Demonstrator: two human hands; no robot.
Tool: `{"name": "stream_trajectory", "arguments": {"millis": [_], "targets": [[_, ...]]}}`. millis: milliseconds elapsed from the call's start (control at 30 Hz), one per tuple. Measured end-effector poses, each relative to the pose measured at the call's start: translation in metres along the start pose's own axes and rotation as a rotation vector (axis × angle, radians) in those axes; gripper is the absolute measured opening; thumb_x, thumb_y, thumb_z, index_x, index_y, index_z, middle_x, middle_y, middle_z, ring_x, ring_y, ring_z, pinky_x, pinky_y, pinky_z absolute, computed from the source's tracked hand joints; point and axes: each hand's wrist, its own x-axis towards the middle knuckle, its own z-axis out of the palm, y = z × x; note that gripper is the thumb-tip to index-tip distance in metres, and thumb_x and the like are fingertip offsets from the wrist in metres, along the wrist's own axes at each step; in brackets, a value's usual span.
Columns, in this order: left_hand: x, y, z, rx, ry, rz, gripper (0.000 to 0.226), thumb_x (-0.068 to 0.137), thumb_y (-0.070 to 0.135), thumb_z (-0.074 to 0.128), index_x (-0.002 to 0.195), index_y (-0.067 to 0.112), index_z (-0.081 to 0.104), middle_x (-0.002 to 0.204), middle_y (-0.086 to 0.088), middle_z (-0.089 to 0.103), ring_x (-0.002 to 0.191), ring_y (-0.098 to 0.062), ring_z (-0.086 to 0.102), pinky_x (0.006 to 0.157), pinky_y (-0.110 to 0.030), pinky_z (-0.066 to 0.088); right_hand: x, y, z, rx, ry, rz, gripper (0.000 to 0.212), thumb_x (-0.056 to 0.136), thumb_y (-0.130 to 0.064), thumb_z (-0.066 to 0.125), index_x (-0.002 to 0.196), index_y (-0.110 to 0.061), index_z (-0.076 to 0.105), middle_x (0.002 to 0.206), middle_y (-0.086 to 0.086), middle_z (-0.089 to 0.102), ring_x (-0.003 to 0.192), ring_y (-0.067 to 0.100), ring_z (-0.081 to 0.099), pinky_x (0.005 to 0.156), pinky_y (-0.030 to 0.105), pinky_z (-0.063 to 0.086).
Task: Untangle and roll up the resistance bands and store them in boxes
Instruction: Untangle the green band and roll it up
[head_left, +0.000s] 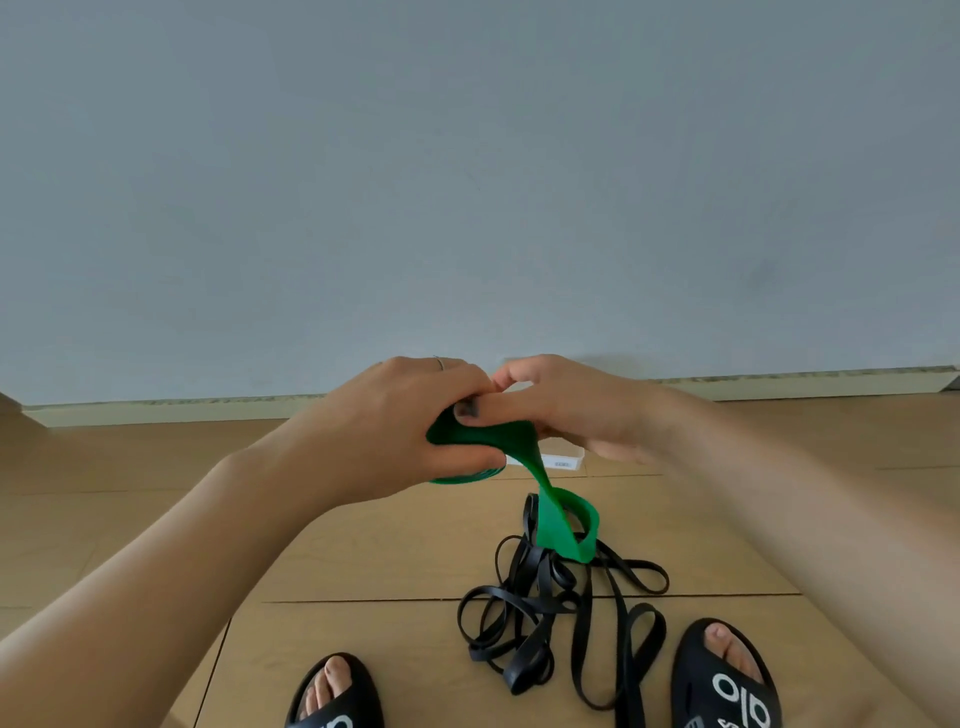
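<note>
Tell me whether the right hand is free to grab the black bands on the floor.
Probably not yet: the right hand and left hand both grip the green band; the black bands lie uncovered below.

The green band was seen as smooth, rubbery material with a slight satin sheen, its flat strip twisted and rolled. The black bands, at 6 o'clock of it, were shown as thinner rubbery strips, smooth and faintly glossy along their edges. The floor was covered in pale wood-look boards, matt, with fine dark seams. The wall was finished in flat, matt grey paint. The sandals, at 6 o'clock, were made of smooth black moulded plastic or foam with white printed markings. A thin metal-looking ring was worn on the left hand.
</note>
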Motion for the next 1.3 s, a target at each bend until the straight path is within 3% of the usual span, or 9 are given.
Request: {"name": "stream_trajectory", "arguments": {"millis": [100, 233, 400, 567, 767, 900, 1033, 1200, 1300], "targets": [[0.002, 0.001, -0.002, 0.057, 0.032, 0.031, 0.035, 0.087, 0.058, 0.053, 0.102, 0.028, 0.060, 0.085, 0.015, 0.054, 0.081, -0.004, 0.052, 0.070, -0.018, 0.040, 0.003, -0.001, -0.001, -0.006, 0.056, -0.014, 0.063, 0.080, -0.053, 0.083, 0.119, -0.008, 0.064, 0.115, 0.016, 0.075, 0.106, 0.028, 0.072, 0.109, 0.049, 0.051], [0.001, -0.005, 0.000, -0.111, 0.120, 0.040, 0.033, 0.090, 0.051, 0.056, 0.112, 0.027, 0.064, 0.093, 0.017, 0.060, 0.089, -0.004, 0.056, 0.075, -0.013, 0.045, -0.002, -0.004, -0.007, 0.012, -0.136, 0.000, 0.061, 0.090, -0.057, 0.061, 0.130, -0.010, 0.064, 0.124, 0.017, 0.071, 0.108, 0.029, 0.065, 0.108, 0.049, 0.048], [0.002, -0.005, 0.008, -0.036, 0.006, -0.017, 0.032, 0.089, 0.056, 0.059, 0.111, 0.034, 0.061, 0.096, 0.019, 0.059, 0.091, -0.001, 0.055, 0.074, -0.017, 0.043, 0.000, 0.000, -0.003, -0.048, -0.149, 0.029, 0.031, 0.095, -0.048, 0.068, 0.100, -0.018, 0.070, 0.086, -0.006, 0.070, 0.080, 0.007, 0.063, 0.083, 0.029, 0.047], [0.006, 0.002, 0.005, 0.115, 0.020, -0.050, 0.029, 0.088, 0.057, 0.060, 0.106, 0.034, 0.060, 0.089, 0.015, 0.057, 0.082, -0.006, 0.055, 0.071, -0.024, 0.045, 0.006, -0.001, 0.009, -0.130, 0.031, -0.008, 0.069, 0.066, -0.072, 0.076, 0.093, -0.010, 0.060, 0.087, 0.003, 0.058, 0.083, 0.015, 0.056, 0.085, 0.035, 0.043], [0.002, -0.014, 0.001, -0.281, 0.121, -0.115, 0.020, 0.083, 0.045, 0.074, 0.101, 0.036, 0.069, 0.091, 0.015, 0.070, 0.092, -0.005, 0.065, 0.080, -0.033, 0.057, 0.000, -0.002, -0.005, -0.251, -0.036, 0.021, 0.072, 0.077, -0.085, 0.059, 0.111, -0.022, 0.066, 0.101, -0.002, 0.076, 0.101, 0.016, 0.072, 0.105, 0.039, 0.051], [-0.001, -0.029, -0.002, -0.438, 0.195, -0.212, 0.020, 0.085, 0.033, 0.080, 0.103, 0.031, 0.071, 0.092, 0.013, 0.074, 0.092, -0.008, 0.071, 0.087, -0.034, 0.060, -0.003, -0.007, -0.012, -0.241, 0.070, -0.097, 0.055, 0.079, -0.074, 0.060, 0.097, -0.023, 0.072, 0.079, -0.007, 0.072, 0.076, 0.008, 0.068, 0.081, 0.025, 0.052], [-0.002, -0.030, -0.006, -0.611, 0.271, -0.252, 0.014, 0.088, 0.021, 0.078, 0.098, 0.028, 0.071, 0.092, 0.010, 0.076, 0.090, -0.006, 0.073, 0.074, -0.015, 0.054, -0.003, -0.017, -0.024, -0.270, 0.287, -0.269, 0.055, 0.087, -0.063, 0.068, 0.077, -0.010, 0.069, 0.058, -0.005, 0.056, 0.054, 0.009, 0.049, 0.055, 0.022, 0.036], [0.000, -0.025, -0.009, -0.721, 0.300, -0.248, 0.012, 0.092, 0.018, 0.074, 0.103, 0.023, 0.071, 0.092, 0.008, 0.077, 0.088, -0.004, 0.073, 0.071, -0.011, 0.050, -0.007, -0.021, -0.033, -0.226, 0.309, -0.256, 0.052, 0.092, -0.056, 0.069, 0.065, -0.013, 0.056, 0.049, -0.010, 0.040, 0.047, 0.010, 0.039, 0.051, 0.022, 0.031], [0.000, -0.025, -0.008, -0.802, 0.353, -0.233, 0.014, 0.090, 0.021, 0.072, 0.105, 0.020, 0.071, 0.093, 0.007, 0.077, 0.092, -0.009, 0.074, 0.074, -0.016, 0.052, -0.004, -0.018, -0.023, -0.193, 0.239, -0.185, 0.051, 0.096, -0.061, 0.058, 0.073, -0.016, 0.059, 0.059, -0.009, 0.053, 0.049, 0.005, 0.043, 0.054, 0.018, 0.034]]}}
